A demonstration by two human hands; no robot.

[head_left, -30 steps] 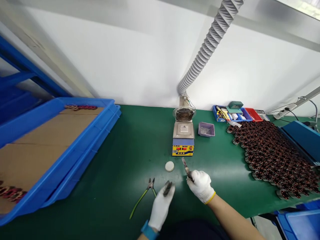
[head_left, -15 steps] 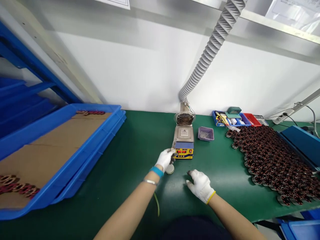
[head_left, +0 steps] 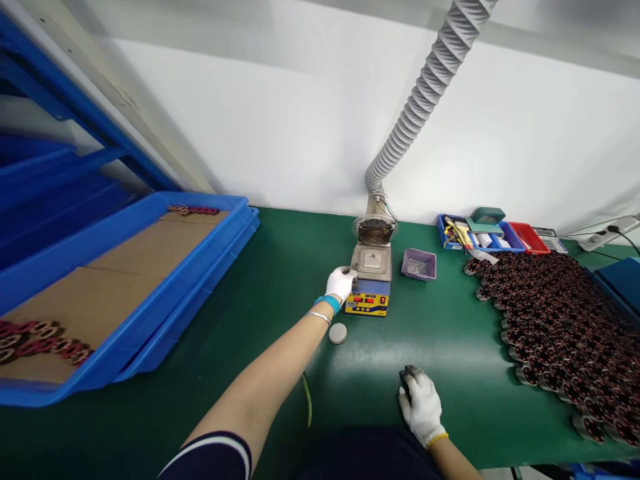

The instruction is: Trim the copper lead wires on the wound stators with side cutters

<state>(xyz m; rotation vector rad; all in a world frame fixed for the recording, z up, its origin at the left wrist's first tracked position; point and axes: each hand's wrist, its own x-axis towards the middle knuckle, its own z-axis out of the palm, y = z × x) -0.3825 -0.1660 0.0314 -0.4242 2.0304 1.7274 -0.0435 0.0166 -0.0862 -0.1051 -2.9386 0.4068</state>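
My left hand (head_left: 342, 284), in a white glove with dark fingertips, reaches to the left edge of a solder pot (head_left: 367, 305) with a yellow front and red digits. Its fingers are closed by the pot's metal top plate (head_left: 371, 262); what they hold, if anything, is too small to make out. My right hand (head_left: 421, 404), gloved too, rests on the green table with thumb and fingers slightly apart and nothing in it. A small round white tin (head_left: 338, 333) lies just below the pot.
A purple tray (head_left: 419, 265) of small pieces stands right of the pot. Many copper-wound motor stators (head_left: 560, 327) cover the right side. Blue crates (head_left: 200, 267) with wound rings stand left. A grey hose (head_left: 425, 93) rises behind, and a green strip (head_left: 307, 400) lies in front.
My left hand has moved up and forward along the pot's left side, uncovering the round tin. My right hand has drawn back toward me and to the right. The view has shifted slightly.
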